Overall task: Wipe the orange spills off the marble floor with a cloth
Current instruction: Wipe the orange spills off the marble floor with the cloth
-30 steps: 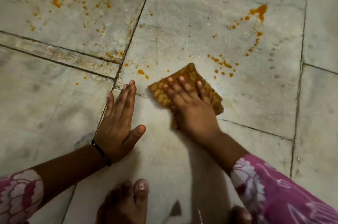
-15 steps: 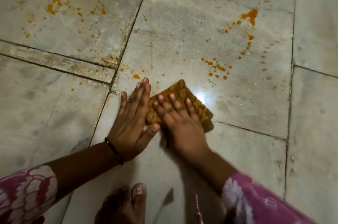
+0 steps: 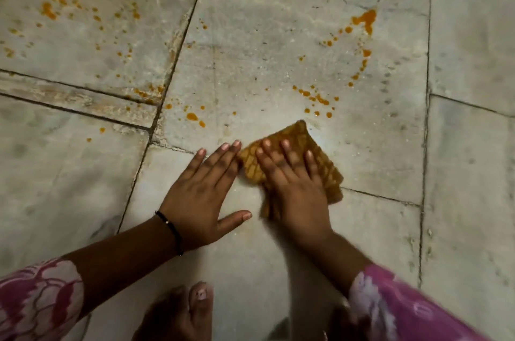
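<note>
Marble floor (image 3: pixel 278 42) slabs, pale grey and parted by dark joints, are seen from above, speckled with orange spills (image 3: pixel 365 21). Against the frame half a second earlier, the cloth (image 3: pixel 320 156) is found shifted a little to the right, so that the left hand (image 3: pixel 200 198) no longer overlaps it; only the left fingertips lie just beside its near-left edge. The left thumb, then touching the right hand (image 3: pixel 295 195), is now held apart from it.

The cloth is seen as a folded, yellow-brown piece with a waffle-like check, lying flat on the floor across a joint, just below a cluster of orange drops (image 3: pixel 315 98). It is pressed down by the right hand, whose grip is open: the fingers are laid straight and spread on top of the fabric. The left hand's grip is likewise open, palm flat on bare marble, fingers together and thumb stretched aside. A thin black bracelet (image 3: pixel 170 229) is worn on the left wrist, and pink patterned sleeves (image 3: pixel 404 310) cover both forearms. A bare foot (image 3: pixel 178 312) is visible at the lower edge.
</note>
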The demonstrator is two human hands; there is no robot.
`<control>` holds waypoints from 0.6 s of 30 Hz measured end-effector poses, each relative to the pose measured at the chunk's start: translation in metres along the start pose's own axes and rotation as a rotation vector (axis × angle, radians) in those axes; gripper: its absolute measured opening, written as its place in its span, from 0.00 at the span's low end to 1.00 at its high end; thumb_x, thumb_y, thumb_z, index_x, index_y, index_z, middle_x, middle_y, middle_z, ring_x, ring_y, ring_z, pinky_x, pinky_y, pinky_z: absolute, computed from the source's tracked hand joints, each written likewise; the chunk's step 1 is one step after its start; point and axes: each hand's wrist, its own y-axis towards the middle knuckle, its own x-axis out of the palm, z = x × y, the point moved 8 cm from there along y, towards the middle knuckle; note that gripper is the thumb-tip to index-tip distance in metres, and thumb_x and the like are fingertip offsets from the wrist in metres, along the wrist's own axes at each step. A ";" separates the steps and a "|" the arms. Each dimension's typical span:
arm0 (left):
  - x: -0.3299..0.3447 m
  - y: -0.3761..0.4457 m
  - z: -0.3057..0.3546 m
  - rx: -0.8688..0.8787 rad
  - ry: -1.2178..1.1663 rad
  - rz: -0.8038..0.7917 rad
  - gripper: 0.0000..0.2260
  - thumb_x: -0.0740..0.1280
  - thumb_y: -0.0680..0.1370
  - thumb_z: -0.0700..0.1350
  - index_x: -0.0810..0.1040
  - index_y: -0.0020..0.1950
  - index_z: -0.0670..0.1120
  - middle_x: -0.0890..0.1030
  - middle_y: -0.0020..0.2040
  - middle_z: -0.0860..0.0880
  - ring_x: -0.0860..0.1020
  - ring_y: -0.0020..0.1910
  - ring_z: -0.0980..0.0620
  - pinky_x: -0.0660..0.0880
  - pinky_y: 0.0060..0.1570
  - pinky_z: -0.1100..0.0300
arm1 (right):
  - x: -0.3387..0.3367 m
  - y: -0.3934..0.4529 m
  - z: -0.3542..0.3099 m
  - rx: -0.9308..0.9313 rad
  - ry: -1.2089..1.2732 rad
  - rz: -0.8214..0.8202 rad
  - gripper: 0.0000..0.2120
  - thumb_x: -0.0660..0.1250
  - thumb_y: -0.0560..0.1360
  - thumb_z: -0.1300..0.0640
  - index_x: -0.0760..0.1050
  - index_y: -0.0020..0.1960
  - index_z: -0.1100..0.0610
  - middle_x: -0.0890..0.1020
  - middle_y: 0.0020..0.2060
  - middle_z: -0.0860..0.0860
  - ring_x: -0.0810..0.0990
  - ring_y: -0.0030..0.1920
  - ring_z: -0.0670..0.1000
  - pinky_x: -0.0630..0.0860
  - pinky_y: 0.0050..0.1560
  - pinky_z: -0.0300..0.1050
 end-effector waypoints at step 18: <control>-0.001 0.001 0.001 0.002 0.001 0.012 0.38 0.53 0.75 0.66 0.55 0.77 0.41 0.54 0.78 0.44 0.53 0.76 0.48 0.51 0.73 0.46 | -0.026 0.016 0.080 0.438 0.077 0.155 0.28 0.49 0.75 0.50 0.63 0.74 0.55 0.63 0.74 0.51 0.57 0.75 0.56 0.47 0.73 0.51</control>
